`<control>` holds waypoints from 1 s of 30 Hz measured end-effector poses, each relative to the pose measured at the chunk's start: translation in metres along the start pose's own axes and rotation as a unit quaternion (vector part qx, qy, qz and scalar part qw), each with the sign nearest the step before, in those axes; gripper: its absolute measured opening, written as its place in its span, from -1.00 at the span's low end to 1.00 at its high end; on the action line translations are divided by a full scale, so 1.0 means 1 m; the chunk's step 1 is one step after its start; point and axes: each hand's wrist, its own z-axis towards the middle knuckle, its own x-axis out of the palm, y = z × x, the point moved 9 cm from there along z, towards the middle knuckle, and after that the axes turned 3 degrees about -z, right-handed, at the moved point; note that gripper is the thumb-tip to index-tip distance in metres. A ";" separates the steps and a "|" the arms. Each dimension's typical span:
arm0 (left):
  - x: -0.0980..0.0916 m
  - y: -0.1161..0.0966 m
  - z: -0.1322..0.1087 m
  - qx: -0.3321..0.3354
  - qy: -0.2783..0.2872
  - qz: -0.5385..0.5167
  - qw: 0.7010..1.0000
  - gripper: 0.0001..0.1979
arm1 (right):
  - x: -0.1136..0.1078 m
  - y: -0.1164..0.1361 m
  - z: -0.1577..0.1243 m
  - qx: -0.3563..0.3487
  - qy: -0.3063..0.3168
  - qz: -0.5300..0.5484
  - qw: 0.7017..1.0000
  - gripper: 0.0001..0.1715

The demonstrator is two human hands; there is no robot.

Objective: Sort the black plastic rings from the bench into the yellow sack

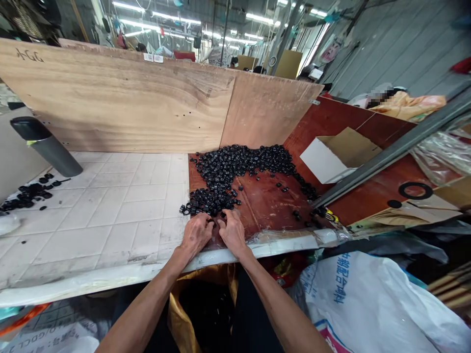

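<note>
Where the left hand [197, 234] and right hand [233, 231] reach the near edge of the black rings [243, 161], fingers curled, narrow gap between hands; whether either is clamped on a ring, cannot tell. Rings: one loose heap, 12 to 1 o'clock from the hands, on the table [128, 208]. Bottle [55, 154], grey, black-capped: 10 o'clock. Open box [324, 159]: 2 o'clock. Yellow sack [177, 316]: 6 o'clock, below table edge.

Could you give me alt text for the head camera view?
A person's left hand and right hand are at the near end of a heap of small black rings, mostly on a reddish board, above an open yellow sack.
</note>
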 end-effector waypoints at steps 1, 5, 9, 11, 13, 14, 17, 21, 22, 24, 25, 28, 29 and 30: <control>-0.005 0.008 -0.004 -0.029 -0.001 -0.009 1.000 -0.91 | 0.000 0.000 0.000 0.003 0.000 -0.001 1.000 -0.66; -0.021 0.036 -0.022 -0.116 0.021 -0.006 0.993 -0.88 | -0.004 -0.001 -0.002 0.010 -0.013 -0.006 1.000 -0.80; -0.024 0.050 -0.034 -0.095 0.009 -0.063 0.993 -0.78 | -0.007 -0.003 -0.012 0.008 -0.023 0.066 0.998 -0.81; -0.022 0.051 -0.038 -0.056 -0.003 -0.078 0.995 -0.69 | -0.009 -0.006 -0.019 0.026 -0.027 0.144 0.989 -0.77; -0.019 0.049 -0.039 -0.022 -0.007 -0.057 0.998 -0.63 | -0.006 -0.006 -0.026 0.039 -0.012 0.227 0.973 -0.77; -0.017 0.047 -0.038 -0.011 -0.008 -0.041 0.999 -0.63 | -0.004 -0.002 -0.029 0.035 0.000 0.261 0.965 -0.78; -0.014 0.042 -0.034 0.003 -0.009 -0.004 1.000 -0.76 | 0.003 0.015 -0.036 0.002 0.037 0.318 0.947 -0.77; -0.013 0.034 -0.033 0.035 -0.012 -0.002 0.999 -0.89 | 0.013 0.025 -0.038 -0.004 0.063 0.337 0.939 -0.63; -0.014 0.032 -0.034 0.046 -0.017 -0.013 0.999 -0.88 | 0.015 0.025 -0.038 0.005 0.063 0.338 0.939 -0.62; -0.015 0.030 -0.038 0.064 -0.019 -0.051 0.996 -0.82 | 0.015 0.024 -0.039 0.014 0.065 0.339 0.939 -0.66; -0.015 0.030 -0.039 0.071 -0.015 -0.079 0.994 -0.78 | 0.015 0.025 -0.039 0.008 0.069 0.341 0.938 -0.70; -0.013 0.028 -0.041 0.073 0.017 -0.181 0.981 -0.75 | 0.008 0.029 -0.039 -0.026 0.075 0.349 0.934 -0.75; -0.012 0.027 -0.041 0.069 0.029 -0.217 0.973 -0.76 | 0.006 0.030 -0.040 -0.033 0.075 0.349 0.933 -0.73; -0.012 0.027 -0.040 0.062 0.039 -0.250 0.965 -0.78 | 0.005 0.031 -0.040 -0.039 0.075 0.349 0.933 -0.71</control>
